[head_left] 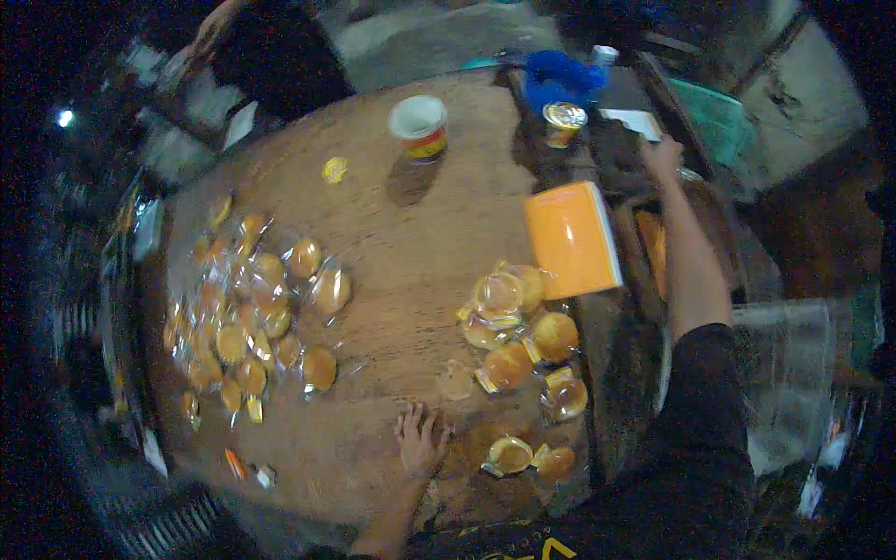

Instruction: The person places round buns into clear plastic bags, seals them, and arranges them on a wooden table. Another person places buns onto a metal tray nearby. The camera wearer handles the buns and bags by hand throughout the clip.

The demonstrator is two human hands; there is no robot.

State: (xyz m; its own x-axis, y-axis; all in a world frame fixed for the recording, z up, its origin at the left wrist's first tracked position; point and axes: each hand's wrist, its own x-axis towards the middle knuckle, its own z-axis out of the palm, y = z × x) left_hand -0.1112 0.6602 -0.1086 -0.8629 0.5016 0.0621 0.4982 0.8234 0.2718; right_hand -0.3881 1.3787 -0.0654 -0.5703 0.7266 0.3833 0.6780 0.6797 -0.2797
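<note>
My left hand (424,442) lies palm down on the wooden table (392,257), fingers apart and nothing in it. At the far right, my right hand (662,156) grips the edge of a flat white object (632,122); its fingers are blurred. Beyond my left hand, to its right, several round golden buns (508,364) in clear wrappers lie in a loose group. Two more wrapped buns (511,455) sit close to the table's near edge. A bigger heap of wrapped buns (230,343) spreads over the left side.
An orange-covered book (572,239) lies beyond the right-hand buns. Farther back stand a white-rimmed tub (418,119), a shiny-lidded cup (564,121) and a blue object (558,78). An orange stick-like item (235,464) lies at near left. Another person's arm (217,26) shows at far left.
</note>
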